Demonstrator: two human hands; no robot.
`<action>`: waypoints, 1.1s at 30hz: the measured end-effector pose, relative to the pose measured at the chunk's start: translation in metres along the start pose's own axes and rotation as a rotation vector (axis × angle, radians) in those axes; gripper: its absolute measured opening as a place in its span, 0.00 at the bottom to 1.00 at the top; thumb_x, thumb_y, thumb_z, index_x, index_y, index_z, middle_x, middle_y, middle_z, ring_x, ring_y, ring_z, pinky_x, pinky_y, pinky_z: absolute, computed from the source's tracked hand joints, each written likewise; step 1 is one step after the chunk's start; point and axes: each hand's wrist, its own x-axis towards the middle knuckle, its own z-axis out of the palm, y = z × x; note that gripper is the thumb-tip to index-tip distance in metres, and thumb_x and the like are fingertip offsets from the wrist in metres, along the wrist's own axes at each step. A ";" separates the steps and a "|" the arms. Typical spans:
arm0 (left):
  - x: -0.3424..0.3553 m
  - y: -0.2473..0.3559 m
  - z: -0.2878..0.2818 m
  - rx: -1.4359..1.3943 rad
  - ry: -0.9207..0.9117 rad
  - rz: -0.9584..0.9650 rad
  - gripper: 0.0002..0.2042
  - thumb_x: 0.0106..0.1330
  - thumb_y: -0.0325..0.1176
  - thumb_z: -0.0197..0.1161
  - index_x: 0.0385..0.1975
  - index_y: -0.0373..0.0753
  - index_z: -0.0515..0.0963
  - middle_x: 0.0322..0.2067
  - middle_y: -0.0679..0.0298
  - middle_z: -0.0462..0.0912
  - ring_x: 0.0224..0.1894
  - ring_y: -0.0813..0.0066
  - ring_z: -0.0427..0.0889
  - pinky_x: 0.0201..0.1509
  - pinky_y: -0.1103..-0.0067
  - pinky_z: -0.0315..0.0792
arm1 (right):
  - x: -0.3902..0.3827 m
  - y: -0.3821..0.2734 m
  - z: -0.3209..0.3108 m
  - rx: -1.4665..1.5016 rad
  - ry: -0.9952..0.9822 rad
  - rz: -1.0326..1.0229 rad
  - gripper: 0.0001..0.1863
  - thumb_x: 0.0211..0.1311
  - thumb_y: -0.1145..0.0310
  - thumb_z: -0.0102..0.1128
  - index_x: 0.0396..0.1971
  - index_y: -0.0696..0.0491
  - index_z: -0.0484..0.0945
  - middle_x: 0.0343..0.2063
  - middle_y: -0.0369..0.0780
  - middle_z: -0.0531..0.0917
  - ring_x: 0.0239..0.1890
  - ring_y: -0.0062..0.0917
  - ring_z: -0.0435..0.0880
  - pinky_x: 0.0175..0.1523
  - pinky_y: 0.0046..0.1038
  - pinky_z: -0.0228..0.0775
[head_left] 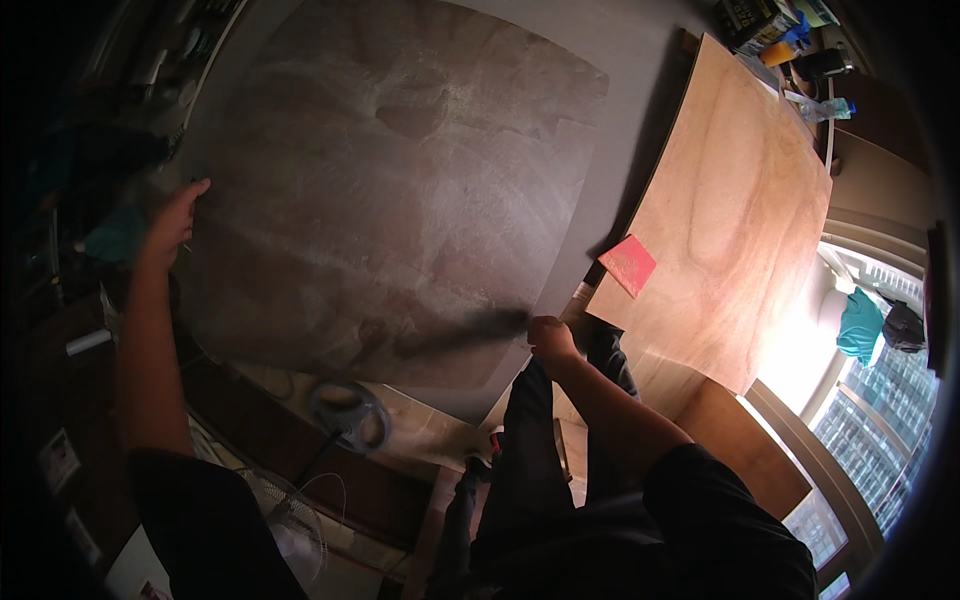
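Note:
A large grey-brown sheet (420, 180) with chalky smudges fills the centre, over a plain grey surface (640, 70). At the sheet's left edge, my left hand (175, 220) has its thumb raised and fingers curled on the edge. My right hand (550, 335) is closed at the sheet's lower right edge, casting a long shadow across it. To the right of that hand lies a pale plywood panel (730, 210), with a small red square piece (627, 265) on its left corner.
Bottles (830, 108) and containers crowd a ledge at upper right. A bright window (870, 430) with teal cloth (860, 325) is at right. A standing fan (285, 510), a grey round object (350, 415) and my legs (520, 420) are below. Dark clutter lines the left side.

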 end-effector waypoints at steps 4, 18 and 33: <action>0.010 0.000 0.024 -0.075 0.014 0.050 0.39 0.53 0.62 0.58 0.59 0.40 0.65 0.57 0.61 0.68 0.52 0.68 0.69 0.55 0.73 0.61 | -0.007 0.030 0.060 0.079 -0.081 0.020 0.19 0.46 0.73 0.60 0.43 0.54 0.75 0.34 0.35 0.80 0.41 0.23 0.78 0.45 0.23 0.72; 0.050 -0.041 0.024 -0.249 -0.064 0.035 0.47 0.51 0.66 0.57 0.66 0.39 0.57 0.62 0.53 0.64 0.61 0.62 0.65 0.64 0.70 0.54 | -0.034 -0.002 0.114 1.049 0.069 0.516 0.15 0.52 0.73 0.58 0.42 0.49 0.75 0.36 0.35 0.77 0.39 0.24 0.76 0.42 0.28 0.69; 0.003 -0.023 0.014 -0.232 0.002 0.094 0.41 0.55 0.61 0.58 0.64 0.38 0.62 0.63 0.51 0.64 0.63 0.54 0.64 0.64 0.64 0.59 | -0.124 -0.017 0.042 0.926 -0.082 0.136 0.24 0.54 0.79 0.53 0.53 0.53 0.64 0.32 0.38 0.77 0.34 0.25 0.79 0.47 0.29 0.72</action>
